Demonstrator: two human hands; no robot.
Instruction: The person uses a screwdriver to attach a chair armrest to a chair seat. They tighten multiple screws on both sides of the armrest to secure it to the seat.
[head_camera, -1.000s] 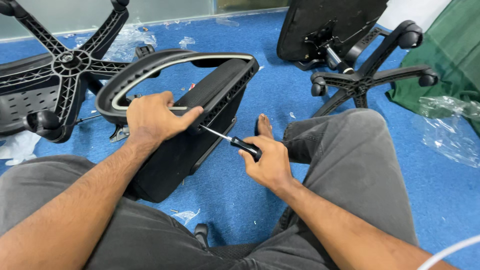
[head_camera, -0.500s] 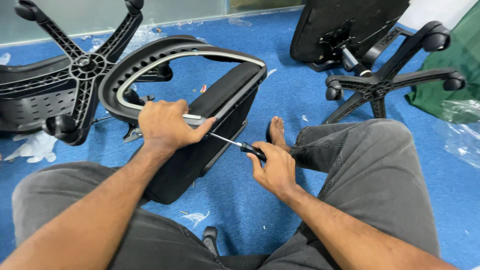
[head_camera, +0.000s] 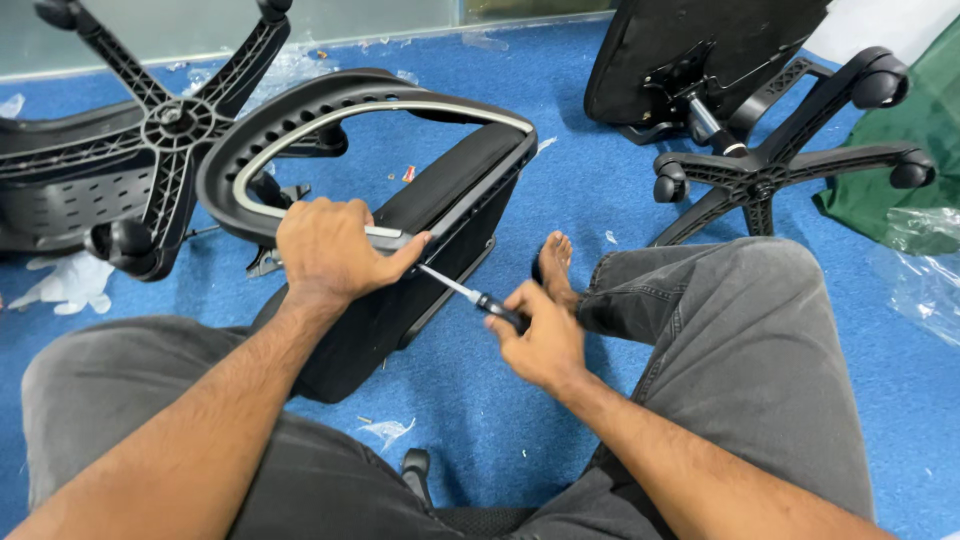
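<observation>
My right hand (head_camera: 540, 340) is clamped on one screwdriver (head_camera: 470, 294), its shaft pointing up-left into the armrest (head_camera: 330, 120). My left hand (head_camera: 330, 250) clasps that armrest. Two wheeled bases (head_camera: 770, 170) lie nearby.

Bright even indoor light, soft shadows, sharp focus, wide-angle edges

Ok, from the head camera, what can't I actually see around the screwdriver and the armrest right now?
- Screwdriver tip and any screw: hidden in the head view behind the left hand.
- Screwdriver handle: mostly covered by the right hand.
- Armrest mounting point: masked by the left hand and the chair seat.
- Small bits on the carpet: too small to identify.
- Chair base at left: cut off by the frame edge.
</observation>
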